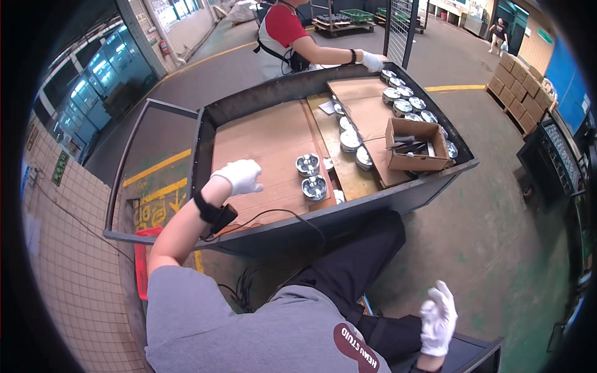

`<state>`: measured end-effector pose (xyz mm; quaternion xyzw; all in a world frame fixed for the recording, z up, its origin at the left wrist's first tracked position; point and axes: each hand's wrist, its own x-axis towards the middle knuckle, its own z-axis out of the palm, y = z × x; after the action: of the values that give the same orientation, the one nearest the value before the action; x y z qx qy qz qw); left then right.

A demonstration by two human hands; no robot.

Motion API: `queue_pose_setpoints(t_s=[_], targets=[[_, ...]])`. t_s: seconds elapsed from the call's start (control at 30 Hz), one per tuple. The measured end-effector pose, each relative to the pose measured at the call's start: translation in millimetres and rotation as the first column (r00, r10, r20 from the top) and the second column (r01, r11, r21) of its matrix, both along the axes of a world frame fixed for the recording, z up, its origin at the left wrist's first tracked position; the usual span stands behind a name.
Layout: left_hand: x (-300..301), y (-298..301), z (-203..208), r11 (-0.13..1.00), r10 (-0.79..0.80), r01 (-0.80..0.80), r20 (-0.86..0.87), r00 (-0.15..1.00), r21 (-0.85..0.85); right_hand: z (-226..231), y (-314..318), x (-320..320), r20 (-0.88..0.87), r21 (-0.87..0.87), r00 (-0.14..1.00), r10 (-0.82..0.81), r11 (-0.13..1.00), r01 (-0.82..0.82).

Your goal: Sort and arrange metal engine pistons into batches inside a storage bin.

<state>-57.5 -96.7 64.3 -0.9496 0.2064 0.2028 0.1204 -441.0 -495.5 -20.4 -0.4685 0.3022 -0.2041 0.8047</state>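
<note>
My left hand [241,176], in a white glove, hovers over the brown cardboard sheet [261,140] on the left side of a dark metal cart. Its fingers are loosely bent, and the thumb stands a little apart. Just to its right, two silvery metal pistons [314,187] rest near the cart's front edge. My right hand [438,318], also gloved in white, is held off the cart at the lower right. Its fingers are spread with a gap between them, and nothing shows in it.
More pistons [350,140] line the cart's middle and right side. A cardboard box [418,163] with dark items stands at its right corner. Across the cart, a co-worker's gloved hand [372,61] is at the far rim. A cable hangs from my left wrist. Stacked cartons [519,90] stand farther right.
</note>
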Motion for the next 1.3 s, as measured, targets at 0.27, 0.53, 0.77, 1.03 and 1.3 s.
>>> queue_pose_setpoints(t_s=[0.27, 0.53, 0.77, 1.03, 1.3], targets=[[117.8, -102.3, -175.6, 0.778, -0.462, 0.417, 0.021, 0.887, -0.47, 22.8, 50.5, 97.9, -0.114, -0.058, 0.937, 0.33, 0.939, -0.338], [122.7, -114.6, -306.6, 0.889, -0.011, 0.131, 0.266, 0.964, -0.438, -18.8, 38.1, 55.5, -0.205, 0.068, 0.966, 0.155, 0.987, -0.144], [90.8, -128.5, -164.2, 0.915, -0.081, 0.159, 0.216, 0.973, -0.371, -22.7, 47.9, 36.8, -0.219, 0.033, 0.957, 0.188, 0.982, -0.185], [9.5, -151.1, -26.6, 0.611, -0.194, 0.215, 0.119, 0.974, -0.762, -40.4, 61.3, 41.9, -0.097, 0.161, 0.971, 0.219, 0.966, -0.201], [-112.8, -246.2, -58.8, 0.387, -0.749, 0.587, 0.129, 0.65, -0.711, -1.1, 58.2, 41.6, -0.426, -0.045, 0.857, 0.289, 0.94, -0.339]])
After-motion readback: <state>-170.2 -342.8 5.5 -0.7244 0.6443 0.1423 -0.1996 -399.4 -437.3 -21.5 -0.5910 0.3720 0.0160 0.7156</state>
